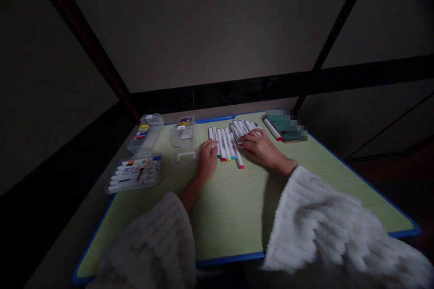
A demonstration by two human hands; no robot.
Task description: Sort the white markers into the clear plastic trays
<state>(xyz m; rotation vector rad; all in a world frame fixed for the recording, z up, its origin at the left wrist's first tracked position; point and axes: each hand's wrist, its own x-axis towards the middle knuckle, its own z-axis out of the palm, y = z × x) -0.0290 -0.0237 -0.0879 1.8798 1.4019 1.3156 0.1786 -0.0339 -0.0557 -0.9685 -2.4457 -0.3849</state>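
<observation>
Several white markers (228,141) lie side by side on the green table, with red, yellow, blue and pink ends toward me. My left hand (207,158) touches the left end of this row, its fingers curled against the markers; whether it grips one is hidden. Behind and to the right lies a second group of white markers (241,127). My right hand (259,146) rests at that group with its fingers bent over the near ends, beside the pink-ended marker (239,158). What its fingertips hold, if anything, cannot be made out.
On the left are an open clear case (145,137), a smaller open clear case (183,134) with its lid part (185,158), and a clear case filled with markers (135,174). A red-ended marker (273,128) lies beside a green book (288,126) at the back right of the table (230,216).
</observation>
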